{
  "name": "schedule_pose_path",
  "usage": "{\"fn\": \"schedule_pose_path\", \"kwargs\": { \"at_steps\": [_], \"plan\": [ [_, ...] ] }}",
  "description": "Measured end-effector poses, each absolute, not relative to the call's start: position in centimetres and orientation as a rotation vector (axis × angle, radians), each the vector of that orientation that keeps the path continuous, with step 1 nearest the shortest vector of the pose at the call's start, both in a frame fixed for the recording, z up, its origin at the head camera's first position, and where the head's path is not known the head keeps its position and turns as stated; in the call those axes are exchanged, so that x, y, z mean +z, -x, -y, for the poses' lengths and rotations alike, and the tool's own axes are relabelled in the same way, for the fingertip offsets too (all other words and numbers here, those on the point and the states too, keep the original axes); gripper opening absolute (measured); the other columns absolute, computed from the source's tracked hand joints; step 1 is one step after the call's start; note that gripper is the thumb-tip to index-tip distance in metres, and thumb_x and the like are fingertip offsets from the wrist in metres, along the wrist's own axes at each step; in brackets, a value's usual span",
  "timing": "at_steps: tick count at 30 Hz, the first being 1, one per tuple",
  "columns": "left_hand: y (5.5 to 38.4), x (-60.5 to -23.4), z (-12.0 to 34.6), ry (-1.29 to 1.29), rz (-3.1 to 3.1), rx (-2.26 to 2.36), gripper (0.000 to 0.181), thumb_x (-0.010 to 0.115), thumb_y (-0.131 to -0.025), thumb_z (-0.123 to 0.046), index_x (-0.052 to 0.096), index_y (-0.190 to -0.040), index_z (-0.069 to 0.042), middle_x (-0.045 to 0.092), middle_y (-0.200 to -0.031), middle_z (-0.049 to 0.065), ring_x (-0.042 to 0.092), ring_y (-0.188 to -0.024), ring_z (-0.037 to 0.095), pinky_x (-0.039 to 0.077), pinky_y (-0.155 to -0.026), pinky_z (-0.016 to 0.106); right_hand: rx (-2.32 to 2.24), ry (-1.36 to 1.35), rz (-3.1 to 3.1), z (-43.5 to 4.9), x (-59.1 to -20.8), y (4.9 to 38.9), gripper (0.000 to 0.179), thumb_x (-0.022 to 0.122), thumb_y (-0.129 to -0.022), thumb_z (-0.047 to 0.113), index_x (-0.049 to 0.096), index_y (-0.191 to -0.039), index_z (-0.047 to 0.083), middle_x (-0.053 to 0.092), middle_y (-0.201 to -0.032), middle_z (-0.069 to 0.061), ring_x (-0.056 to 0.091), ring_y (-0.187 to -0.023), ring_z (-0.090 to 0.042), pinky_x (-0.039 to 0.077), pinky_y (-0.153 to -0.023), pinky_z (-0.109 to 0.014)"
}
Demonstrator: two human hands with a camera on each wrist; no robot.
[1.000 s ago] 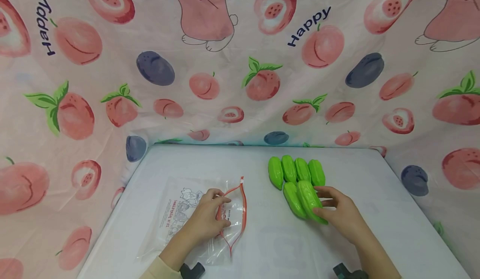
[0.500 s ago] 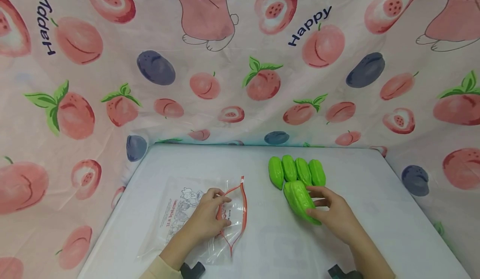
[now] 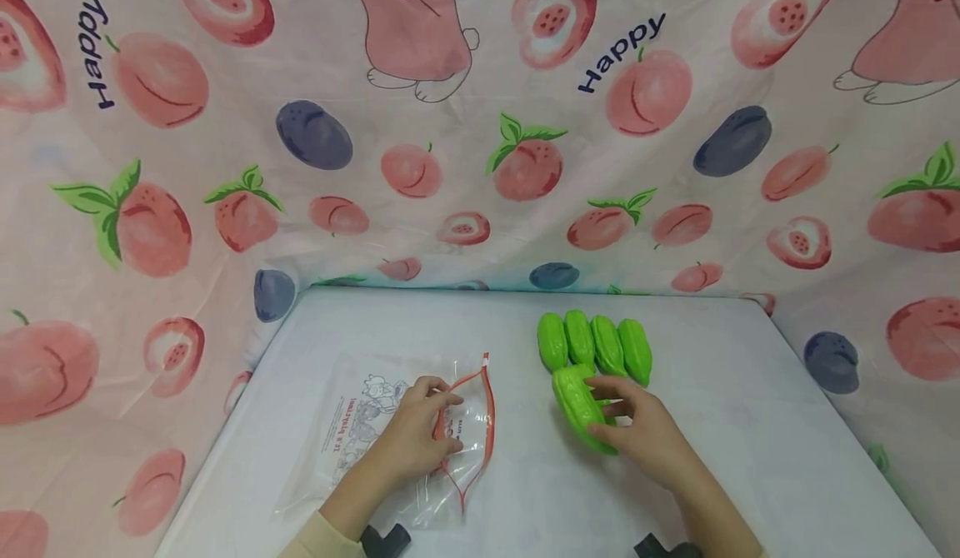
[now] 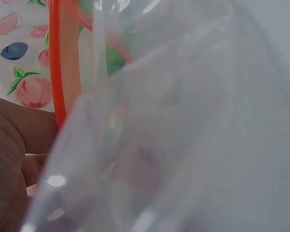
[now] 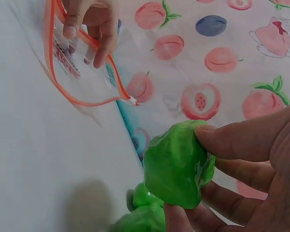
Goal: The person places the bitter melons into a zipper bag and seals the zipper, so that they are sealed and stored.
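Observation:
My left hand [image 3: 416, 433] is at the mouth of a clear zip bag [image 3: 352, 483] with an orange-red edge, its curled fingers and thumb holding the near rim so that the mouth gapes. Up close in the left wrist view, the clear plastic [image 4: 183, 121] fills most of the picture. Thumb and fingers of my right hand [image 3: 645, 433] pinch a glossy green melon-like piece [image 3: 577, 400], ridged and bumpy like a bitter melon. Its blunt end [image 5: 174, 164] faces the right wrist camera. Under or behind it, another green piece may be partly hidden.
Several similar green pieces [image 3: 579, 337] lie in a row farther back on the white table [image 3: 750, 425]. A fruit-print cloth [image 3: 450, 141] hangs behind and along both sides. The bag lies on the table's left half.
My right hand has carried the green melon-like piece leftward, across the front of another one, toward the bag. The left hand and the bag stay where they were.

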State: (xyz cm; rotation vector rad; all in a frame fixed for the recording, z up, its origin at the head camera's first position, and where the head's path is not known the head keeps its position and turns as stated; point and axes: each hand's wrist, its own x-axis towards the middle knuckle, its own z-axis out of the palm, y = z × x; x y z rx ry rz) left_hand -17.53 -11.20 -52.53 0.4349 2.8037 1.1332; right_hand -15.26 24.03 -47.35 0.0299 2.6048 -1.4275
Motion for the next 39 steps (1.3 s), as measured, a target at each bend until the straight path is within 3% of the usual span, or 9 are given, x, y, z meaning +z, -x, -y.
{"fn": "schedule_pose_path", "kwargs": {
  "at_steps": [39],
  "plan": [
    [17.5,-52.5,11.3,-0.457,-2.818,1.138,0.059,0.094,-0.080,-0.017,0.073,-0.135,-0.016,0.052,-0.145,-0.001,0.053,-0.138,0.027,0.051,-0.116,0.051,-1.503,0.034,-2.497,-15.7,-49.3,15.9,0.060,0.093,-0.080,0.011,0.071,-0.135,0.023,0.072,-0.127,-0.003,0.068,-0.107,-0.020,0.061,-0.083,-0.036]
  ]
}}
